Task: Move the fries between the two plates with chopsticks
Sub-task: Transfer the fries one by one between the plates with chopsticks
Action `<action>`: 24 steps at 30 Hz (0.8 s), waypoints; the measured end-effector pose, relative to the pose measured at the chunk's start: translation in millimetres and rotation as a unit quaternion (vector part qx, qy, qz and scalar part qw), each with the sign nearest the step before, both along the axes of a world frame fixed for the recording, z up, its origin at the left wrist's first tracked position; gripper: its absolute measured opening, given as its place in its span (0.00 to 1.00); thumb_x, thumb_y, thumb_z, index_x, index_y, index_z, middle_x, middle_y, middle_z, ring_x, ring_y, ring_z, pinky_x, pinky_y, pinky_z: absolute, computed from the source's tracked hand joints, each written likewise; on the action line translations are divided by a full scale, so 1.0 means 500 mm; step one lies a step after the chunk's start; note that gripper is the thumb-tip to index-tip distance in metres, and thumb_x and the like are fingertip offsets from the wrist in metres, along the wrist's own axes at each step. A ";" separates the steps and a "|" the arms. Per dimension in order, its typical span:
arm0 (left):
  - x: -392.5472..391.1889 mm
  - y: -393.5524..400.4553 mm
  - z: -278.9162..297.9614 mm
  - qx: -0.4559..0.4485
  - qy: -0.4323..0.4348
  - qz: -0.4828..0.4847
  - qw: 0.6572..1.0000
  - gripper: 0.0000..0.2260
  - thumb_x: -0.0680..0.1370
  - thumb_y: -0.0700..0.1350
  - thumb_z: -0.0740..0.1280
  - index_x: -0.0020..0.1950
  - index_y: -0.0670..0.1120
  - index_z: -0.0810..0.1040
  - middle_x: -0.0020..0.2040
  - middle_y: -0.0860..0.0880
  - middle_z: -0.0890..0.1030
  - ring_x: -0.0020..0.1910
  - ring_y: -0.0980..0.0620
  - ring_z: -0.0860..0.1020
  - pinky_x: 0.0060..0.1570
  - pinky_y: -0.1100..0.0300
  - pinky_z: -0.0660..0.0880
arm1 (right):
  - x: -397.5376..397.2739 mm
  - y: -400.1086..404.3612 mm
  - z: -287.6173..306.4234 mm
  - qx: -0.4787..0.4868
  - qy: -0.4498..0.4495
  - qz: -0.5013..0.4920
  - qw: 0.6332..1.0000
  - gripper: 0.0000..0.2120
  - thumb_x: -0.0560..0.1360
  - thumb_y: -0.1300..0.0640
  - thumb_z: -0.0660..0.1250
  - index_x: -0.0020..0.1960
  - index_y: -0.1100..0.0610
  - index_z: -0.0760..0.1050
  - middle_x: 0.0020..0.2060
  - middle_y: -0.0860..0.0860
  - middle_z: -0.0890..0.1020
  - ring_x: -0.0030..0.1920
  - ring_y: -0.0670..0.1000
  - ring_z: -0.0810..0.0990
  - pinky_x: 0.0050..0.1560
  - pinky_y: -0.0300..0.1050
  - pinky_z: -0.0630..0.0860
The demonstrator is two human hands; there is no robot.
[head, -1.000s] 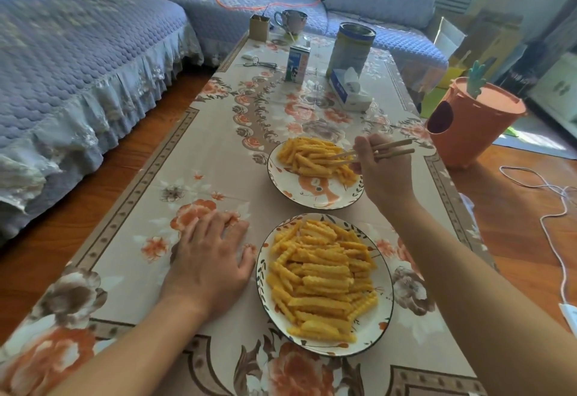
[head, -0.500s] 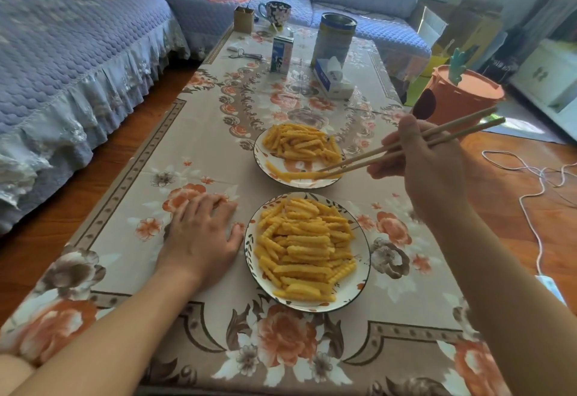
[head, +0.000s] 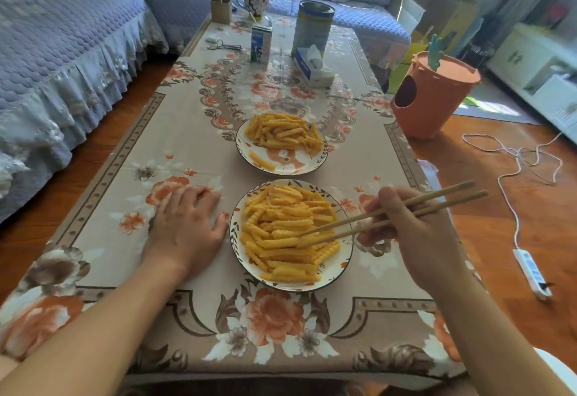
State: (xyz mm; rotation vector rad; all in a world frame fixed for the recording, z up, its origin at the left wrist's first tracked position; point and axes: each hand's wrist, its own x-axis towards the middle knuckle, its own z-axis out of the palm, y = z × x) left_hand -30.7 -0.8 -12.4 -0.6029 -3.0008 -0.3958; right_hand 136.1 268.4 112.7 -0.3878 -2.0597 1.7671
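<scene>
Right hand [head: 418, 233] curled round chopsticks [head: 387, 213], tips down among fries [head: 287, 233] on near plate [head: 237, 252], slightly parted, nothing lifted yet. Left hand [head: 187, 223] flat on tablecloth [head: 187, 152], fingers straight, just beside near plate's rim. Far plate [head: 287, 167] also heaped with fries, one lying apart near its front rim. Risks: crinkled fry slipping from a shallow pinch mid-carry, dropping onto cloth between plates; tips levering neighbours off the crowded pile.

My right hand's [head: 418, 233] lower fingers behind the chopsticks [head: 387, 216]; both my forearms cut off at bottom edge.
</scene>
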 end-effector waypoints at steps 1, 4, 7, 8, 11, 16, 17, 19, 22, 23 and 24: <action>-0.001 0.000 -0.001 0.001 0.002 -0.001 1.000 0.26 0.78 0.61 0.52 0.71 0.54 0.73 0.71 0.47 0.73 0.72 0.45 0.66 0.74 0.44 0.60 | 0.002 0.003 0.001 0.005 0.000 -0.001 1.000 0.16 0.78 0.52 0.64 0.42 0.65 0.79 0.29 0.63 0.81 0.27 0.59 0.82 0.27 0.45 0.80; -0.002 0.000 -0.004 0.001 0.006 -0.004 1.000 0.25 0.78 0.61 0.52 0.71 0.54 0.72 0.70 0.47 0.73 0.71 0.45 0.66 0.73 0.44 0.62 | 0.002 0.015 0.009 0.015 0.012 -0.013 1.000 0.17 0.79 0.53 0.64 0.41 0.66 0.78 0.28 0.64 0.80 0.26 0.60 0.81 0.27 0.46 0.79; -0.001 0.000 -0.003 0.002 0.005 -0.004 1.000 0.25 0.78 0.60 0.52 0.71 0.54 0.72 0.70 0.47 0.73 0.71 0.45 0.66 0.73 0.44 0.62 | -0.010 0.021 0.008 0.014 0.019 -0.021 1.000 0.18 0.81 0.53 0.62 0.42 0.67 0.77 0.28 0.62 0.81 0.26 0.59 0.81 0.27 0.46 0.80; 0.000 0.001 -0.003 0.003 0.005 -0.004 1.000 0.25 0.78 0.60 0.52 0.71 0.54 0.72 0.70 0.47 0.73 0.71 0.45 0.66 0.73 0.44 0.61 | -0.016 0.021 0.007 0.012 0.020 -0.021 0.999 0.18 0.81 0.53 0.62 0.42 0.67 0.77 0.28 0.60 0.81 0.26 0.59 0.82 0.28 0.46 0.81; 0.002 0.001 -0.004 0.001 0.006 -0.005 1.000 0.25 0.78 0.60 0.52 0.71 0.54 0.72 0.70 0.48 0.72 0.72 0.45 0.66 0.73 0.44 0.62 | -0.045 0.017 0.010 0.010 0.033 -0.049 0.998 0.17 0.82 0.51 0.62 0.42 0.63 0.78 0.29 0.58 0.82 0.28 0.59 0.83 0.32 0.49 0.83; 0.000 0.001 -0.004 0.001 0.005 -0.007 1.000 0.25 0.78 0.60 0.52 0.71 0.54 0.72 0.70 0.48 0.72 0.72 0.45 0.66 0.73 0.43 0.63 | -0.170 0.035 -0.004 0.050 0.031 -0.067 0.996 0.13 0.84 0.54 0.62 0.47 0.60 0.80 0.32 0.54 0.83 0.34 0.58 0.85 0.41 0.58 0.85; 0.000 0.000 -0.003 -0.001 0.006 -0.007 1.000 0.25 0.78 0.60 0.52 0.71 0.54 0.72 0.70 0.48 0.72 0.72 0.46 0.66 0.73 0.44 0.63 | -0.199 0.037 -0.010 0.062 0.023 -0.060 0.996 0.13 0.85 0.55 0.62 0.48 0.61 0.80 0.33 0.53 0.83 0.35 0.57 0.86 0.42 0.56 0.85; 0.002 0.000 -0.003 0.000 0.008 -0.009 1.000 0.25 0.78 0.60 0.52 0.71 0.54 0.72 0.70 0.49 0.72 0.72 0.46 0.66 0.73 0.44 0.63 | -0.253 0.038 -0.022 0.088 0.009 -0.048 0.995 0.12 0.84 0.55 0.63 0.48 0.59 0.80 0.36 0.54 0.83 0.37 0.56 0.86 0.43 0.56 0.86; 0.002 -0.001 -0.002 0.001 0.009 -0.011 1.000 0.23 0.79 0.60 0.53 0.71 0.55 0.71 0.70 0.50 0.72 0.73 0.47 0.65 0.74 0.45 0.62 | -0.316 0.035 -0.035 0.109 0.005 -0.045 0.993 0.11 0.84 0.55 0.64 0.46 0.57 0.80 0.35 0.55 0.83 0.38 0.58 0.86 0.43 0.55 0.85; 0.002 -0.001 -0.002 0.001 0.009 -0.012 1.000 0.23 0.79 0.60 0.53 0.71 0.55 0.71 0.70 0.50 0.71 0.73 0.48 0.65 0.75 0.45 0.62 | -0.333 0.032 -0.038 0.114 0.002 -0.043 0.993 0.11 0.84 0.55 0.64 0.47 0.58 0.80 0.36 0.56 0.83 0.38 0.60 0.86 0.43 0.55 0.85; 0.002 -0.001 -0.002 0.000 0.008 -0.012 1.000 0.23 0.79 0.60 0.53 0.71 0.55 0.71 0.70 0.51 0.71 0.73 0.48 0.65 0.75 0.45 0.61 | -0.347 0.029 -0.041 0.122 0.000 -0.039 0.992 0.11 0.84 0.55 0.64 0.48 0.60 0.81 0.37 0.58 0.84 0.39 0.61 0.86 0.43 0.57 0.85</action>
